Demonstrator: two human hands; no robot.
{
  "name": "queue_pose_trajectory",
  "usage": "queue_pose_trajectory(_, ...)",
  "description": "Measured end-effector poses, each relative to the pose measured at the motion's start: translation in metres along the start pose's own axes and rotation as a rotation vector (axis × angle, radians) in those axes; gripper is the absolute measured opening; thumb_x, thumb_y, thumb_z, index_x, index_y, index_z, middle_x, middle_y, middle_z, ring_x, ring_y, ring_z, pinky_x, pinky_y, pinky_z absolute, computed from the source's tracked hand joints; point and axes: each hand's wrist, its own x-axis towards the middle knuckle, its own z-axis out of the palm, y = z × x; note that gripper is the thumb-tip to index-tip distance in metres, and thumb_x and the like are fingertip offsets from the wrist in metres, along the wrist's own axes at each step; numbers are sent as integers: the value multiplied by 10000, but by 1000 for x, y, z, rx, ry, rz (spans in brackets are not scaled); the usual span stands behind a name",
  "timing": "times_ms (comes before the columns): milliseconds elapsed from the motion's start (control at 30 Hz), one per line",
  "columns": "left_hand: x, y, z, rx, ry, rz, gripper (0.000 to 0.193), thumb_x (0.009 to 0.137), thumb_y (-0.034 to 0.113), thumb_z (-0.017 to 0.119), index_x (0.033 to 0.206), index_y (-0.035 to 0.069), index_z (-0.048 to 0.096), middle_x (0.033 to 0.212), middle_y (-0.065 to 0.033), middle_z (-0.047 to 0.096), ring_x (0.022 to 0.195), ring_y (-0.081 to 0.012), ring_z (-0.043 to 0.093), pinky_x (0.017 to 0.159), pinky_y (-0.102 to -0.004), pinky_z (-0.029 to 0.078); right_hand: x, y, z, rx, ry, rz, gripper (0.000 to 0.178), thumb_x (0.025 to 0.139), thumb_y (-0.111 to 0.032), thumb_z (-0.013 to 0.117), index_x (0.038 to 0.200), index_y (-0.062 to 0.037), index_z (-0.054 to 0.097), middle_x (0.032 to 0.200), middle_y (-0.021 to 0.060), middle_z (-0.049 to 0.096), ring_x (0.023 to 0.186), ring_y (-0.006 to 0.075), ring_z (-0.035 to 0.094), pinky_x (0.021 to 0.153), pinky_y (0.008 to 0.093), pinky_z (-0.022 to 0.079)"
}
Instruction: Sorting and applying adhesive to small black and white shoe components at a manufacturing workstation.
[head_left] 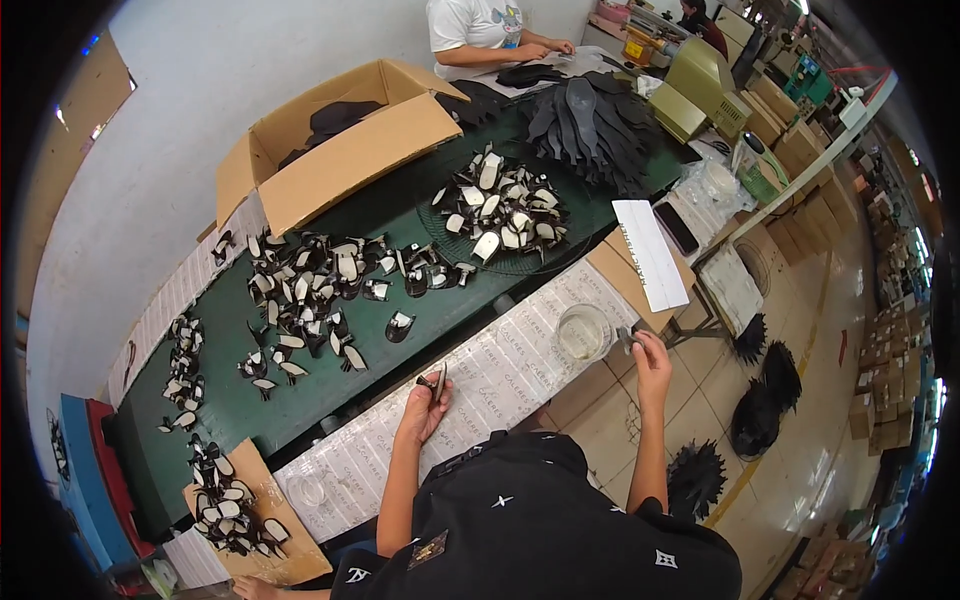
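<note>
My left hand (427, 408) is closed around a small glossy black shoe heel (436, 378), above the near ledge. My right hand (650, 362) pinches a small dark thing (628, 338) beside the rim of a clear round tub (583, 334); its kind is too small to make out. Many similar black heels with cream faces (345, 268) lie loose on the green table (350, 400). More heels (489, 205) are heaped in a round dark wire tray (470, 258), and others (230, 510) rest on a cardboard sheet (300, 555) at the lower left.
An open carton (345, 165) with black pieces stands at the back. Black insoles (585, 120) are piled near a co-worker (485, 35). A white paper strip (650, 255) and phone (677, 227) lie right. Another person's hand (255, 588) shows lower left. Black bundles (755, 415) sit on the floor.
</note>
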Motion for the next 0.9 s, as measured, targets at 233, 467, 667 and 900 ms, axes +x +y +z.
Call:
queue_pose_trajectory(233, -1, 0, 3, -76, 63, 21, 518, 838, 471, 623, 1175, 90, 522, 1059, -83, 583, 793, -169, 511, 644, -291, 442, -12, 0, 0, -230, -122, -67, 164, 854, -17, 624, 1009, -2, 676, 1102, 134, 627, 986, 246, 612, 822, 304, 486)
queue_pose_trajectory(467, -4, 2, 5, -12, 87, -5, 570, 835, 405, 655, 1263, 66, 488, 1119, -81, 573, 852, -170, 582, 720, -275, 531, -26, 11, -4, -241, -57, -74, 164, 854, -7, 623, 1010, -2, 673, 1107, 139, 626, 974, 261, 616, 813, 312, 491)
queue_pose_trajectory(667, -2, 4, 7, -57, 38, 26, 589, 854, 283, 663, 1331, 26, 434, 1229, -107, 552, 1047, -227, 602, 843, -333, 561, -24, 4, -11, -266, -65, -76, 172, 855, -4, 622, 1020, -2, 670, 1111, 138, 623, 976, 253, 614, 801, 313, 496)
queue_pose_trajectory(900, -5, 12, 23, 39, 65, -6, 587, 857, 217, 670, 1336, -7, 416, 1202, -121, 589, 1050, -248, 625, 850, -347, 573, -21, -6, -2, -296, -107, -89, 181, 860, -4, 617, 1035, -4, 662, 1117, 138, 613, 957, 253, 613, 796, 311, 493)
